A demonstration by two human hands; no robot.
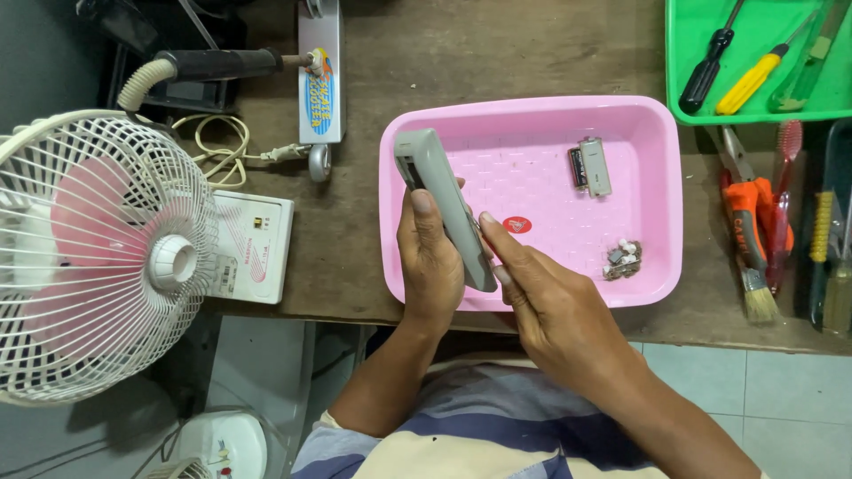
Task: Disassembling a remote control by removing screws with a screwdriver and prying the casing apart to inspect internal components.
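My left hand [429, 266] grips a long grey remote control [439, 191] from below, held on its side above the left rim of a pink plastic tray [661, 160]. My right hand [541, 297] touches the remote's lower end with its fingertips. The open battery bay at the remote's top end faces left. Inside the tray lie a black battery [578, 167] beside a grey battery cover [595, 166], a small pile of tiny parts [622, 258] and a round red sticker [516, 224].
A white fan [98, 253] stands at the left, with a white box-shaped device [253, 244] and coiled cord [217, 146] beside it. A green tray [701, 35] with screwdrivers [750, 80] sits top right. Orange pliers [750, 217], a brush [760, 297] and other tools lie right.
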